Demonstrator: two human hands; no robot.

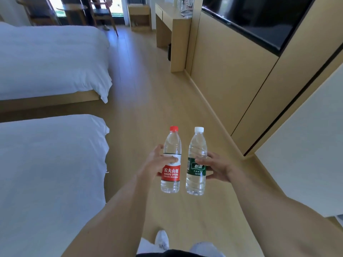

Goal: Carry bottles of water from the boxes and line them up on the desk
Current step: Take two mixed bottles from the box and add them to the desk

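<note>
Two water bottles ride upright over the floor: my left hand [157,164] grips the red-capped bottle [171,162], my right hand [216,166] the white-capped bottle [197,164]. Carrying step; next, reach the far desk [172,21] and stand them along its edge.

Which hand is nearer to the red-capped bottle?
Left. The left hand grips the red-capped bottle around its label. The right hand sits beyond the green-labelled bottle it holds, which hangs beside the red-capped one.
</note>
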